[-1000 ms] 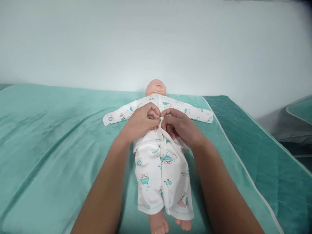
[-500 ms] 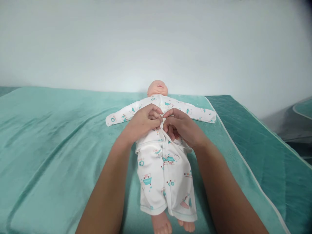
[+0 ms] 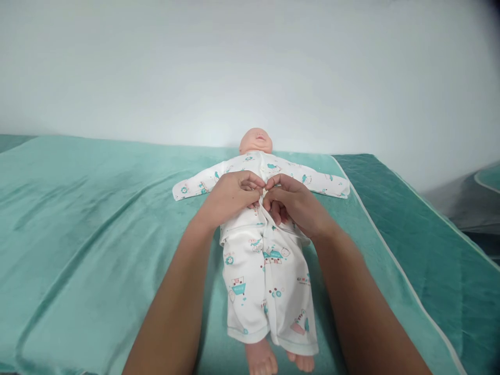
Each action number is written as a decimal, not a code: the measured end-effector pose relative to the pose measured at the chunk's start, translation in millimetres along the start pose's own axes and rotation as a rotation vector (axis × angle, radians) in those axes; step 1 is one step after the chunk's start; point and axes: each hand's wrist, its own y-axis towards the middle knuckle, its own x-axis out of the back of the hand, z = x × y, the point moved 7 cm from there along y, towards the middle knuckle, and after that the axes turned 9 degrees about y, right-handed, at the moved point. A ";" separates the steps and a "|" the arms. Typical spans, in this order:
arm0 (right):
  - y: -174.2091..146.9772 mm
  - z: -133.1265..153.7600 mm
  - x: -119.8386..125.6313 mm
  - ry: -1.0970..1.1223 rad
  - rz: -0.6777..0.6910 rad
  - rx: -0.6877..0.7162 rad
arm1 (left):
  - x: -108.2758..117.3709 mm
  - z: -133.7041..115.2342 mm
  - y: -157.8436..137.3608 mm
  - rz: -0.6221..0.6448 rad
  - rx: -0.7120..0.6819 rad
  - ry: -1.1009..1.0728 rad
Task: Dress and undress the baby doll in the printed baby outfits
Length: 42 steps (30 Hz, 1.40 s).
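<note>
A pale wall (image 3: pixel 195 67) spans the room behind the bed as I watch through the head camera. At far left, a darker green strip (image 3: pixel 13 142) shows past the corner of a light green cover (image 3: pixel 97 234), which spreads across most of the surface, creased by one long fold running diagonally. A white edging (image 3: pixel 385 249) marks its right border, and beyond that lies a darker green quilted layer (image 3: pixel 425 255). At far right, against the wall, I see part of another green surface (image 3: pixel 490 179) above a grey, shadowed area whose details I cannot make out.

In the middle of the light green cover, a doll (image 3: pixel 255 140) lies on its back, head toward the wall, sleeves spread to both sides, bare feet toward me. It wears a white printed shirt (image 3: pixel 250 162) and matching trousers (image 3: pixel 246 284).

My left hand (image 3: pixel 236 195) is closed at the fingertips, thumb and forefinger pinching the shirt's front at the middle of the torso. Just beside it, my right hand (image 3: pixel 299 203) pinches the same front seam, its other fingers curled under. Between the two sets of fingertips, which nearly meet, shows a small pale fastening (image 3: pixel 265 192), partly hidden. Below the right hand, the shirt's front edge hangs loose, slanting toward the hem.
</note>
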 end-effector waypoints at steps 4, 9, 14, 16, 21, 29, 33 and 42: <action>-0.4 -0.7 -0.3 0.004 0.008 0.000 | 1.2 0.5 -0.6 0.013 0.034 -0.054; 0.2 -1.0 0.5 -0.010 0.016 -0.011 | 5.6 6.9 -2.0 -0.003 0.141 -0.120; -0.5 -0.1 0.0 -0.069 0.010 -0.023 | 6.5 11.5 -1.6 0.001 0.200 -0.172; -1.2 0.9 -0.8 -0.081 0.014 -0.019 | 6.9 11.7 -1.6 -0.005 0.202 -0.166; -0.8 0.4 -1.3 -0.097 0.030 -0.012 | 6.9 10.5 -2.4 -0.016 0.190 -0.137; -1.4 -0.6 0.6 -0.160 -0.030 0.006 | 5.7 2.4 -5.3 0.037 0.137 -0.038; -2.0 -0.6 0.6 -0.175 -0.060 0.002 | 5.7 1.5 -5.5 0.069 0.104 0.001; -0.6 -2.5 -1.7 -0.158 -0.094 -0.015 | 4.7 -0.9 -6.5 0.121 0.064 0.047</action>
